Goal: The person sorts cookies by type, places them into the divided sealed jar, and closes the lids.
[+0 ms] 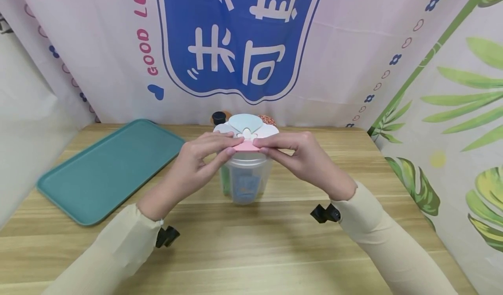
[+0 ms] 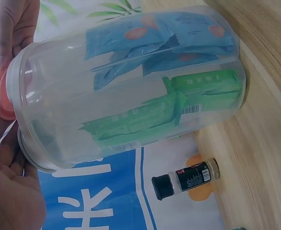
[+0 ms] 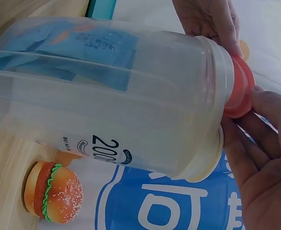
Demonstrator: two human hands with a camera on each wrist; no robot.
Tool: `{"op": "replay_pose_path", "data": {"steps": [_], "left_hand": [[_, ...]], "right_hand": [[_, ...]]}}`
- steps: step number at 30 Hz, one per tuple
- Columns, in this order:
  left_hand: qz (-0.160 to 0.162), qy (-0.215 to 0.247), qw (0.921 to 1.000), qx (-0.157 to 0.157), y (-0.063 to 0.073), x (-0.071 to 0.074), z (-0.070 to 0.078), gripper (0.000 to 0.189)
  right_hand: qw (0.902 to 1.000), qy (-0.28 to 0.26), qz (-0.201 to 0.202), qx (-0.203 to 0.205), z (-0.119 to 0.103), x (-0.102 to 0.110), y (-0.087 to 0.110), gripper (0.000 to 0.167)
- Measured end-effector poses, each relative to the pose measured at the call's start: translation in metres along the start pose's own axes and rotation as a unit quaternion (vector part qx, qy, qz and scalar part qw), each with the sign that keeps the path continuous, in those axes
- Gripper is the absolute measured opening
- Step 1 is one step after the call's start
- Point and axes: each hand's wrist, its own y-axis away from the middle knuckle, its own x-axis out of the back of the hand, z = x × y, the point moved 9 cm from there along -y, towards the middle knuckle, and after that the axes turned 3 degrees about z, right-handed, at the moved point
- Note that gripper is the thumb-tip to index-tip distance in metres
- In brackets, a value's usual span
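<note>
A clear plastic storage canister (image 1: 245, 166) stands upright on the wooden table, its top divided into coloured lids. My left hand (image 1: 194, 157) pinches the left side of the pink lid (image 1: 246, 146) at the near edge, thumb below and forefinger above. On the opposite side, my right hand (image 1: 304, 157) pinches the same lid likewise. In the left wrist view, blue packets (image 2: 197, 36) and green packets (image 2: 135, 117) lie in separate compartments of the canister. A pale blue lid (image 1: 245, 122) covers the far part of the top.
A teal tray (image 1: 114, 168) lies to the left on the table. Behind the canister stand a black-capped seasoning bottle (image 2: 190, 179) and a toy hamburger (image 3: 54, 191). A printed cloth (image 1: 330, 68) hangs along the table's far edge.
</note>
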Motion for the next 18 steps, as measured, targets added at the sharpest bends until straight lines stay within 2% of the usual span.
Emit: {"op": "replay_pose_path", "data": {"steps": [9, 18], "left_hand": [[-0.046, -0.007, 0.9987, -0.023, -0.0005, 0.0000, 0.0008, 0.033], [-0.084, -0.010, 0.9964, 0.000, -0.0013, -0.0015, -0.0017, 0.036]], "right_hand": [[0.9993, -0.006, -0.036, -0.009, 0.0016, -0.0048, 0.0038, 0.028], [0.9988, 0.005, -0.048, -0.008, -0.0003, -0.0063, 0.0030, 0.027]]}}
